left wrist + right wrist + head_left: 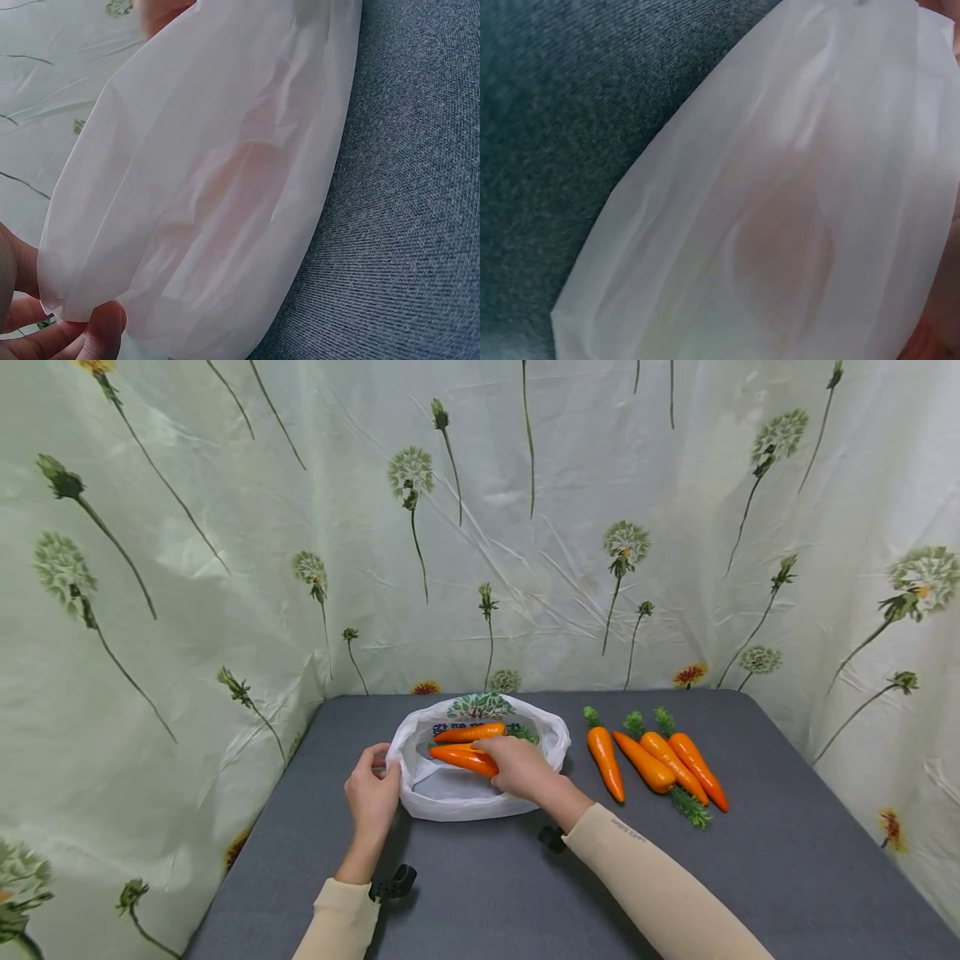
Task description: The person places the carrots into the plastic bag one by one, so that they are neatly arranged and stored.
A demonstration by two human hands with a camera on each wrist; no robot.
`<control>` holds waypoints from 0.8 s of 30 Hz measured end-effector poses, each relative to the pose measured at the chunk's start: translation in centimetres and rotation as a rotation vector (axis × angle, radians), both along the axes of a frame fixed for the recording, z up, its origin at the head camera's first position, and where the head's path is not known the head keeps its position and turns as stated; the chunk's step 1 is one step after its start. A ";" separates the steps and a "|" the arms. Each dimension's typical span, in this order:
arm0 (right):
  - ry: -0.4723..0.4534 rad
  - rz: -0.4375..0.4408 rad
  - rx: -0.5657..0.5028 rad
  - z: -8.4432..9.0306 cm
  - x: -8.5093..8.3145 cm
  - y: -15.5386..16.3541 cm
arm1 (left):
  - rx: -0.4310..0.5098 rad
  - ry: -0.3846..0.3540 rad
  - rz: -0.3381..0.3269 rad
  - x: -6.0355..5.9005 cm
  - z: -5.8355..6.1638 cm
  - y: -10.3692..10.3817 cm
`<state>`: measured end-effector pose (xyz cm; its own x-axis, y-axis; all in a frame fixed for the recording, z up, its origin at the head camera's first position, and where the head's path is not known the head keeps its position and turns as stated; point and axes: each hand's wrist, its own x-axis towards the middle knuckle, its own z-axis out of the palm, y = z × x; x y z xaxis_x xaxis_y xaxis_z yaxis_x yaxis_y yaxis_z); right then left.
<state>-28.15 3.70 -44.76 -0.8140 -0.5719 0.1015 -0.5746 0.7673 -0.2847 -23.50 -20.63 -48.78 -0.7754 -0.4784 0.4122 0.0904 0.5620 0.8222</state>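
Observation:
A white plastic bag (463, 811) stands with its mouth spread wide on the dark table. My left hand (373, 795) pinches the bag's left rim; in the left wrist view, thumb and fingers (105, 330) grip its edge. Reaching inside over the right rim, my right hand (519, 768) holds an orange carrot (459, 758), its tip pointing left. Behind that lies another carrot (471, 732) in the bag, with green tops (525, 733) showing near the right wall. In the right wrist view the bag's white side (780, 225) covers most of the hand.
To the right of the bag lie several more carrots: a separate one (605, 764) nearest it, then a group (670, 762) side by side. The grey-blue table (480, 893) ends at a floral curtain (555, 543) behind and at the left.

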 end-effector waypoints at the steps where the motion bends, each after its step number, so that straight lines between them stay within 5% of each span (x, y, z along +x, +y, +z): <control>1: 0.006 0.002 0.029 0.0 0.0 -0.2 | 0.000 -0.002 0.000 0.0 0.0 0.0; 8: 0.075 0.027 0.170 -0.4 0.1 -1.3 | 0.004 -0.004 -0.007 0.1 0.2 0.1; 24: 0.172 0.071 0.221 -1.2 0.1 -2.0 | 0.013 -0.032 -0.016 0.2 0.3 0.2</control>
